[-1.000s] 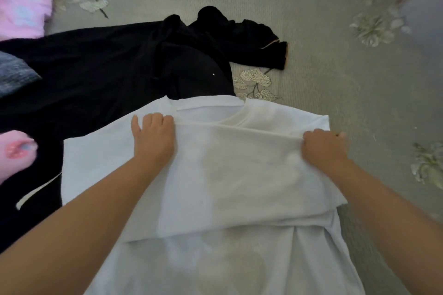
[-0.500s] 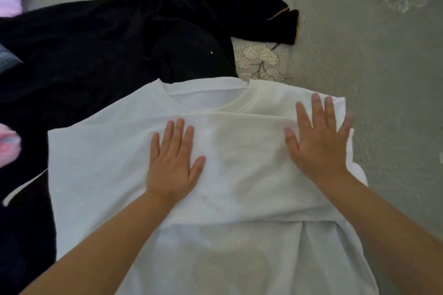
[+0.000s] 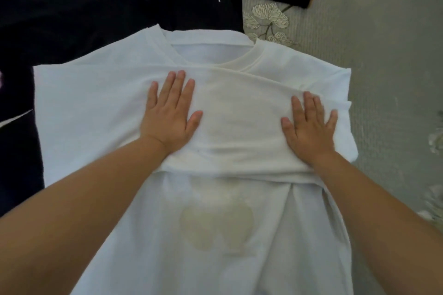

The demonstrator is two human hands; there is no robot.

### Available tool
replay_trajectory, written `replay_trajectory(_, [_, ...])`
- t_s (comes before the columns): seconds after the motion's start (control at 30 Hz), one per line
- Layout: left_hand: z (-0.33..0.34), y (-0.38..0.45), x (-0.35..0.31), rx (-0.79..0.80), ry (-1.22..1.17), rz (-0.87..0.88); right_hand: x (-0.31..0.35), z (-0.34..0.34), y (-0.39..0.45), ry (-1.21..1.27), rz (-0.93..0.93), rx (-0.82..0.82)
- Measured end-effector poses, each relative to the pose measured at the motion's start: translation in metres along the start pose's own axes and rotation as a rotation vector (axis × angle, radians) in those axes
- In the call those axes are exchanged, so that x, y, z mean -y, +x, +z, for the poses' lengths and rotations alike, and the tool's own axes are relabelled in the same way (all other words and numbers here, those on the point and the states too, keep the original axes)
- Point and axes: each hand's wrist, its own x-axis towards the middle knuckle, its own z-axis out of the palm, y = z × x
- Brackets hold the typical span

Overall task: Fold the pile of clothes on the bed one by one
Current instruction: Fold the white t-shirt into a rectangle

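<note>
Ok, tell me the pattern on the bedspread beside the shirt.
Grey-green bedspread with pale leaf and flower motifs, clearest in the head view just past the white shirt's collar.

Left hand [image 3: 170, 116] and right hand [image 3: 309, 127] press flat on white shirt [image 3: 96, 108]

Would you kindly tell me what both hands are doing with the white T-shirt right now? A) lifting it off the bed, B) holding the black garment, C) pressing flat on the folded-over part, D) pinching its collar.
C: the left hand and right hand lie with straight fingers flat on the white T-shirt.
</note>
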Motion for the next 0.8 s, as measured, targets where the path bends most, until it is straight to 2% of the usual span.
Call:
replay_trajectory(0.1, [0.003,0.0,-0.003,0.04,0.077,-0.049,-0.001,-0.005,-0.009,-0.038,-0.027,0.007])
replay_trajectory(0.23, [-0.006,-0.028,-0.02,0.1,0.028,-0.053,-0.004,0.01,-0.084,0.155,-0.051,-0.029])
replay_trajectory(0.3, [-0.009,-0.074,-0.021,0.169,-0.066,0.057,-0.008,0.025,-0.132,0.225,-0.026,-0.033])
replay_trajectory(0.4, [-0.01,-0.168,-0.01,0.268,-0.123,0.186,-0.016,0.04,-0.197,0.284,-0.045,0.044])
replay_trajectory(0.5, [-0.005,-0.249,-0.003,0.323,-0.161,0.115,-0.029,0.047,-0.25,0.355,-0.086,0.007])
replay_trajectory(0.63, [-0.007,-0.303,-0.025,0.261,-0.362,-0.116,-0.05,0.047,-0.302,0.507,0.128,0.023])
replay_trajectory(0.73, [-0.016,-0.329,-0.052,0.09,-0.359,-0.009,-0.059,0.048,-0.333,0.726,0.177,0.005])
replay_trajectory(0.8, [-0.02,-0.345,-0.072,-0.009,-0.322,0.129,-0.062,0.053,-0.348,0.86,0.25,0.101])
